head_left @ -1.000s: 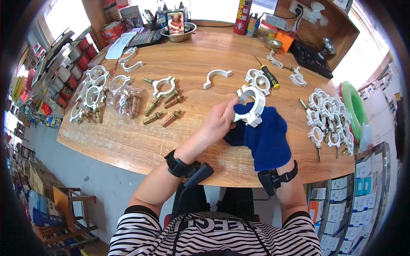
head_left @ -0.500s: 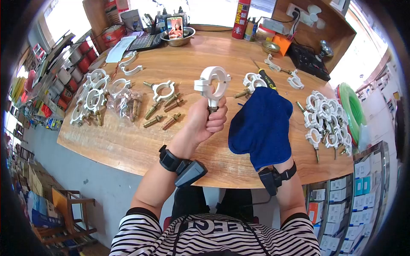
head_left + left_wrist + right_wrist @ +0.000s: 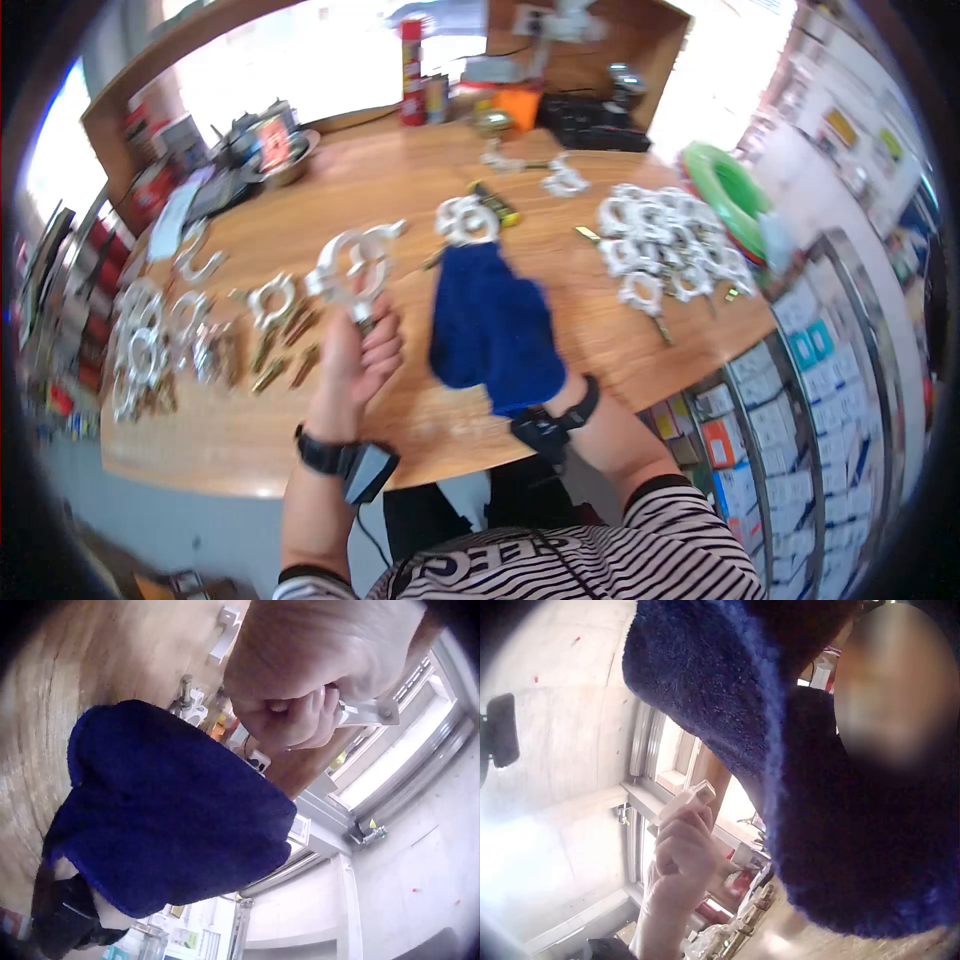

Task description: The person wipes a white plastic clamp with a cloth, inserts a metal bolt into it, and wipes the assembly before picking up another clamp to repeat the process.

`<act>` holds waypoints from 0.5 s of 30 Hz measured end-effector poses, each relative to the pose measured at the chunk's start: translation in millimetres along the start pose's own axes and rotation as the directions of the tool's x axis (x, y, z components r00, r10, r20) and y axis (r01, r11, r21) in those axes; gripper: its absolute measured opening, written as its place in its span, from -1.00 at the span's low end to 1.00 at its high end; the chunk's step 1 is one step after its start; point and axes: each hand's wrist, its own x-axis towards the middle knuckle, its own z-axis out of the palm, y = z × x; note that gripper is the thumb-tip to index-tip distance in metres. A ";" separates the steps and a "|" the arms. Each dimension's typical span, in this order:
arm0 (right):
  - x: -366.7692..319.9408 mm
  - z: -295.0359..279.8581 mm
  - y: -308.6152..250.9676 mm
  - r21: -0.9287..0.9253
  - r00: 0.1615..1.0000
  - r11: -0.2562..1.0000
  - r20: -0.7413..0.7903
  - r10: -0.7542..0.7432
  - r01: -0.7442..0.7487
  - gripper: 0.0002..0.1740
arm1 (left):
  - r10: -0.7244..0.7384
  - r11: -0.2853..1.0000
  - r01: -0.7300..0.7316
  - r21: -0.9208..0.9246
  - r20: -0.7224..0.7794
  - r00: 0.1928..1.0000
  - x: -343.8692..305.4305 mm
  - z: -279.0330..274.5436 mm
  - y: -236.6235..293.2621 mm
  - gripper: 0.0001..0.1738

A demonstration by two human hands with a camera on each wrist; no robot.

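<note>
My left hand (image 3: 365,360) grips a white ring-shaped pipe clamp (image 3: 350,296) by its stem, the ring standing above the fist. In the left wrist view the curled fingers wrap the stem, and part of the white clamp (image 3: 371,714) shows beyond them. A dark blue cloth (image 3: 495,325) hides my right hand, leaving only the wrist and forearm (image 3: 615,430) bare. How the fingers lie under it I cannot tell. The cloth is beside the left hand, apart from the held clamp. Just beyond the cloth lie white clamps (image 3: 467,218) and a black-and-yellow screwdriver (image 3: 495,203).
Many white clamps (image 3: 660,240) are heaped at the right, near a green hose coil (image 3: 725,185). More clamps (image 3: 145,345), brass-coloured bolts (image 3: 268,375) and a clear plastic bag (image 3: 212,350) lie left. A red spray can (image 3: 411,75) stands at the back of the wooden table (image 3: 430,430).
The left hand has drawn the clamp away from the cloth and now holds it upright by its stem. The head view has swung right and blurred. The cloth stays over the right hand.
</note>
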 end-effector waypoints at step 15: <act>21.5 -26.8 -16.6 0.798 0.818 0.182 0.562 0.121 -0.575 -0.87 | 0.451 0.534 -0.104 0.839 -0.179 0.875 6.0 13.1 -23.6 -0.44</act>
